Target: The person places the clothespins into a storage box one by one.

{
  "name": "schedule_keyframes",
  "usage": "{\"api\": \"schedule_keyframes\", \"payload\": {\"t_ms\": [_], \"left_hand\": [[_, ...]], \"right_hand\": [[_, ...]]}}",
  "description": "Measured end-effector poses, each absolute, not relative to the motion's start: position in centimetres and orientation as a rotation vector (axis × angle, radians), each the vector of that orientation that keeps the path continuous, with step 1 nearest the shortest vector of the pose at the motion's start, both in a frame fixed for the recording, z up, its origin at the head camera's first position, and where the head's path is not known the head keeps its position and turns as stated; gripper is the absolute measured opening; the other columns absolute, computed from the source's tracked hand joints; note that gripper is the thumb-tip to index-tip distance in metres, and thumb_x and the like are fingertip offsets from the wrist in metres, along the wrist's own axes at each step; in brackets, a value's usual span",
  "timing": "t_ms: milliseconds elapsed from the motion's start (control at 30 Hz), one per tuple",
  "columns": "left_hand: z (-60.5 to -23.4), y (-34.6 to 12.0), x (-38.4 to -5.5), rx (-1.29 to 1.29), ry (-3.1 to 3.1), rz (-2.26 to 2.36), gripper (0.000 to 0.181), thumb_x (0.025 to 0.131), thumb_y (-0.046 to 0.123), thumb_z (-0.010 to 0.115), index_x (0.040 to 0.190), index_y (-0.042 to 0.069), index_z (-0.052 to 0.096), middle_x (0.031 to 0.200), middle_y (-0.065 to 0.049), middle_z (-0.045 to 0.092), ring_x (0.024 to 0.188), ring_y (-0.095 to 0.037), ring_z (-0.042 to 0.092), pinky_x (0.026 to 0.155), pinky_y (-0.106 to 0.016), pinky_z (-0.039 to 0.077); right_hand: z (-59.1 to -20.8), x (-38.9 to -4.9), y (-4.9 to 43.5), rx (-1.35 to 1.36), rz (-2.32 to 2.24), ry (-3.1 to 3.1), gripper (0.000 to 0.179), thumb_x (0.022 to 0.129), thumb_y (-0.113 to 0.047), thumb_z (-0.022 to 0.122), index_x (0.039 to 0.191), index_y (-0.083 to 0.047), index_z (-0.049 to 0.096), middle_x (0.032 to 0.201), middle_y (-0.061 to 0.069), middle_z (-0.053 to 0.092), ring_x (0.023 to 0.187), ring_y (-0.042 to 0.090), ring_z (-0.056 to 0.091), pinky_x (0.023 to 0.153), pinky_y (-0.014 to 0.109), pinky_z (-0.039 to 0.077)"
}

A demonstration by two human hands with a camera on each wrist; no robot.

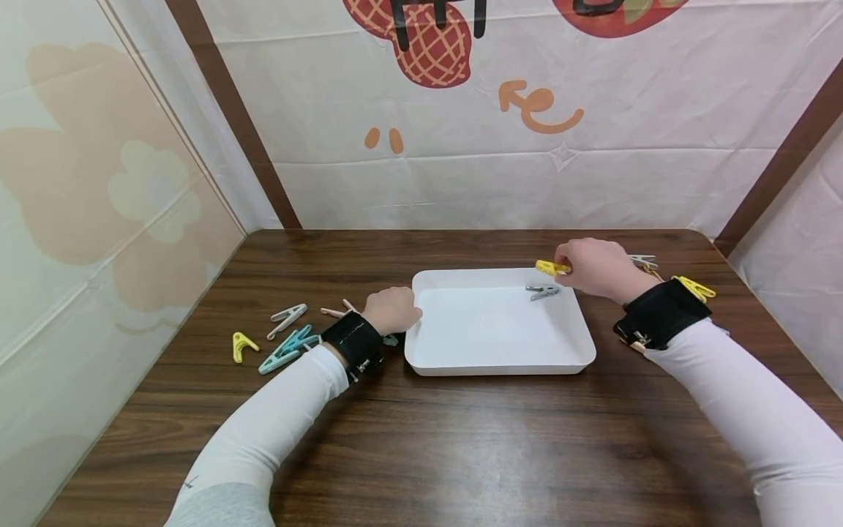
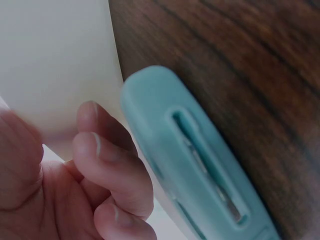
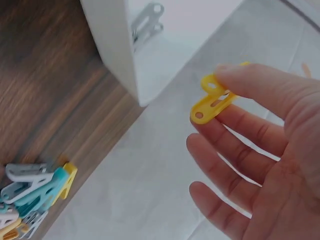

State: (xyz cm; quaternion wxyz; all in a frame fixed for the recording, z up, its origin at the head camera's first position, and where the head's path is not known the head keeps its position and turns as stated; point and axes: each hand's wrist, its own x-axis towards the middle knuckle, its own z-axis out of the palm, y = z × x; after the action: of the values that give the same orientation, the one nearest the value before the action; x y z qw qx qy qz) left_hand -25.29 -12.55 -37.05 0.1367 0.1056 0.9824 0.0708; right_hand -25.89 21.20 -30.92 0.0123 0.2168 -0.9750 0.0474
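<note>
Printed cloth hangs past the far edge of the brown wooden surface, on which a white tray sits midway along, closer to that far edge. My right fingers pinch a yellow clothespin at the tray's far right corner, raised off it; the other fingertips are spread loosely. My left fingers curl at the tray's left rim, grasping it, I take it, as a steadying hold. One grey clothespin lies inside the tray, near its right wall. Toward the surface's left edge lie blue clothespins and others; toward its right edge, a mixed heap of clothespins.

I judge this to be the carrying step, the clothespin not yet set down. The next move seems to call for bringing it inward over the tray floor, lowering it and parting thumb from finger clear of the rim.
</note>
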Motion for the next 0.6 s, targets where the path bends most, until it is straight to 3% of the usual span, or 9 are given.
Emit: {"api": "schedule_keyframes", "payload": {"t_ms": [333, 600], "left_hand": [[-37.2, -12.5, -25.3, 0.302, 2.850, 0.204, 0.028, 0.097, 0.025, 0.050, 0.074, 0.010, 0.056, 0.065, -0.003, 0.047, 0.059, -0.020, 0.049, 0.054, -0.032, 0.037], [-37.2, -12.4, -25.3, 0.288, 2.852, 0.195, 0.026, 0.097, 0.025, 0.050, 0.078, 0.009, 0.058, 0.068, -0.004, 0.049, 0.062, -0.020, 0.051, 0.056, -0.032, 0.038]], "right_hand": [[-33.6, -25.9, 19.5, 0.932, 0.063, -3.105, 0.019, 0.082, -0.016, 0.079, 0.094, -0.008, 0.067, 0.085, 0.005, 0.063, 0.071, 0.021, 0.050, 0.065, 0.034, 0.047], [-34.8, -26.5, 19.9, 0.970, 0.018, -3.134, 0.017, 0.082, -0.014, 0.078, 0.092, -0.008, 0.066, 0.082, 0.003, 0.060, 0.071, 0.022, 0.049, 0.068, 0.036, 0.046]]}}
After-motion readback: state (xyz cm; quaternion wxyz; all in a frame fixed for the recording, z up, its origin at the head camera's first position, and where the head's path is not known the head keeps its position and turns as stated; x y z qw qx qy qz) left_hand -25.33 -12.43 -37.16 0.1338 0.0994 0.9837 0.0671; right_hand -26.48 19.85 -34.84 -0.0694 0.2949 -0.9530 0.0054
